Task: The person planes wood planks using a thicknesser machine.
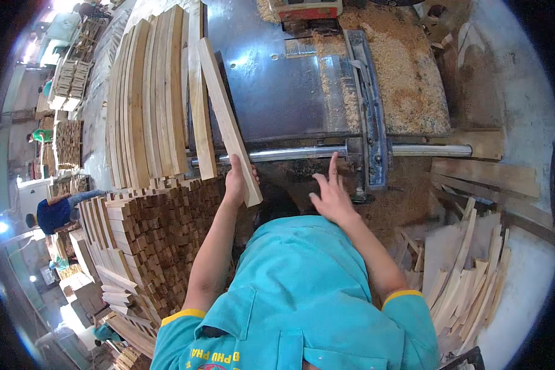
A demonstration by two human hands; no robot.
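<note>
My left hand (240,180) is closed around the near end of a long pale wooden strip (225,111), which slants up and away over the left edge of the dark metal machine table (277,105). Nothing is in my right hand (334,196); its fingers are apart, the index finger pointing forward near the shiny round rail (302,153). To the right of that hand, a metal fence (370,111) stands across the table. Another wooden strip (198,92) lies just left of the held one, beside a row of strips (148,92).
A large stack of wood pieces (172,240) rises at the left. Sawdust (407,74) covers the table beyond the fence. Loose offcuts (468,277) lean at the lower right. A person in dark blue (52,214) and others are farther left.
</note>
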